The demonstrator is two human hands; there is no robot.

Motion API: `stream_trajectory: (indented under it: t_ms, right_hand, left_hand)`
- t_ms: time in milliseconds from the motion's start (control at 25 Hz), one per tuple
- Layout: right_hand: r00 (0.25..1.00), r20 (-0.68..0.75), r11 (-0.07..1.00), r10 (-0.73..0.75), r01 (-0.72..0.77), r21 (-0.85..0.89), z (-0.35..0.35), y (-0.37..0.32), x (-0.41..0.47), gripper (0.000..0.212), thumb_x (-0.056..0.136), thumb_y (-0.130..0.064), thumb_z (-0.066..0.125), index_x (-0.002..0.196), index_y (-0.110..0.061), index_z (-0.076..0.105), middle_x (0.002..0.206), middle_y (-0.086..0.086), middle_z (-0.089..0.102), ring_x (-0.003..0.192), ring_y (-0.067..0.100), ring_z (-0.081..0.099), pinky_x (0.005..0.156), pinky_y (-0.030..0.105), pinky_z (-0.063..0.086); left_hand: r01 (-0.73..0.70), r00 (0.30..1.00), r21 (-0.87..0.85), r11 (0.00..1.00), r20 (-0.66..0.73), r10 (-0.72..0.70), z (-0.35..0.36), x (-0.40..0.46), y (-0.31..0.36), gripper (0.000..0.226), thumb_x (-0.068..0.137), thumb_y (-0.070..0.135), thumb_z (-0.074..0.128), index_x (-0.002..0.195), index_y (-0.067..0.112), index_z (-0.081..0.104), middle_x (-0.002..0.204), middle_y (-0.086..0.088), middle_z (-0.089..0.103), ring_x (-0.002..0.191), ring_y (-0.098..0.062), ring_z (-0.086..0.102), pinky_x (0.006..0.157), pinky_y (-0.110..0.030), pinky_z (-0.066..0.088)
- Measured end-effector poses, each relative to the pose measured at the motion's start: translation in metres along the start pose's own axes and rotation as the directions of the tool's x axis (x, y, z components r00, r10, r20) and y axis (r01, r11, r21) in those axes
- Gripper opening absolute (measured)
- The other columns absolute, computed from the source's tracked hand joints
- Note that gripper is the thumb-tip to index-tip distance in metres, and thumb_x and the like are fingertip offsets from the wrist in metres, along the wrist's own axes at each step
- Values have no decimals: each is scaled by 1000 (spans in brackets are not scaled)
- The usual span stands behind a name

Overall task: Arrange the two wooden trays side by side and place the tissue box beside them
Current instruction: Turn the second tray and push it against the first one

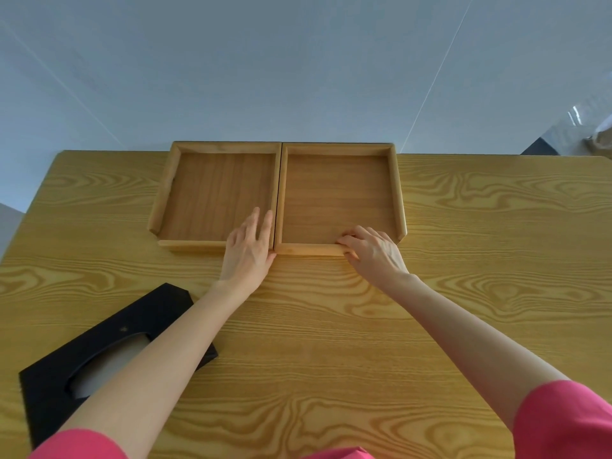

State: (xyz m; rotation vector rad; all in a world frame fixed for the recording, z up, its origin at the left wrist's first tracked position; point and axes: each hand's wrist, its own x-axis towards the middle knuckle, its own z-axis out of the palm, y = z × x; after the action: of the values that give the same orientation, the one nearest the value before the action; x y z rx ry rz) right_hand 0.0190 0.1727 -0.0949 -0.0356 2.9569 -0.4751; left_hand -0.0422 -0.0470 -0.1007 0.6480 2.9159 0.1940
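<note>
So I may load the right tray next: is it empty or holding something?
Empty. The right tray shows bare wood inside; only the right hand grips its near rim.

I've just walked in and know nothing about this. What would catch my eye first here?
Two wooden trays, the left tray and the right tray, sit edge to edge at the far side of the table. The left hand lies flat at their near seam, while the right hand grips the right tray's near rim. A black tissue box lies apart at the near left, partly under the left forearm.
</note>
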Motion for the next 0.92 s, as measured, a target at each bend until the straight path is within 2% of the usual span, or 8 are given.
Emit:
stream_trajectory:
  t_ms: [80, 160, 240, 360, 480, 600, 760, 920]
  right_hand:
    - [1000, -13, 1000, 11, -11, -1, 1, -1, -1, 28, 90, -13, 49, 116, -19, 58, 124, 0, 57, 106, 22, 52, 91, 32, 39]
    - [1000, -12, 1000, 21, -21, -2, 1, -2, 1, 27, 90, -14, 48, 115, -19, 58, 125, -1, 57, 106, 22, 53, 90, 32, 39]
    - [1000, -8, 1000, 27, -27, -2, 1, -1, 3, 27, 90, -14, 49, 115, -20, 58, 125, -1, 57, 106, 23, 53, 91, 32, 39]
    - [1000, -1, 1000, 28, -28, -8, 0, -1, 3, 27, 90, -14, 49, 115, -20, 58, 126, -2, 57, 107, 23, 53, 92, 33, 39]
    - [998, -7, 998, 59, -59, 2, -1, -6, 3, 29, 90, -12, 49, 117, -19, 57, 127, -1, 57, 109, 23, 52, 93, 34, 39]
    - [996, 27, 996, 82, -82, -26, -1, -14, 5, 37, 88, -15, 52, 125, -19, 49, 130, 2, 54, 117, 23, 48, 99, 35, 35]
    - [993, 74, 995, 90, -87, -47, -4, -28, -4, 54, 88, -24, 53, 137, -22, 30, 147, 5, 35, 138, 19, 25, 115, 38, 16]
    - [992, 85, 995, 93, -89, -48, -15, -53, -20, 57, 90, -32, 49, 140, -23, 23, 152, 7, 25, 141, 19, 16, 117, 41, 11]
  left_hand:
    - [42, 997, -32, 999, 66, -39, 2, 2, -3, 76, 88, 30, 51, 142, 13, 1, 153, -15, 14, 138, -29, 21, 113, -46, 18]
    - [44, 993, -86, 995, 109, -35, 5, 5, -4, 73, 88, 29, 50, 142, 13, 4, 149, -12, 29, 138, -28, 23, 113, -50, 14]
    - [48, 994, -133, 990, 102, -35, 7, 7, -6, 72, 87, 28, 52, 142, 13, 8, 144, -11, 39, 137, -28, 26, 112, -52, 13]
    - [40, 996, -137, 990, 79, -30, 8, 7, -9, 72, 86, 28, 54, 142, 13, 11, 141, -11, 43, 136, -28, 29, 112, -52, 15]
    - [42, 997, -141, 989, 70, -33, 7, 6, -8, 72, 86, 29, 54, 142, 14, 12, 141, -11, 43, 135, -27, 30, 113, -50, 16]
    - [41, 989, -115, 993, 143, -24, 1, 7, -7, 74, 87, 30, 52, 142, 14, 6, 145, -11, 37, 137, -27, 26, 113, -49, 15]
    - [5, 982, -74, 997, 188, 9, -11, -1, -8, 72, 88, 34, 49, 142, 16, 6, 151, -9, 25, 139, -27, 19, 114, -49, 12]
    - [-8, 990, -84, 996, 140, 20, -31, -27, -14, 64, 88, 38, 46, 141, 16, 17, 151, -8, 23, 140, -26, 18, 114, -48, 11]
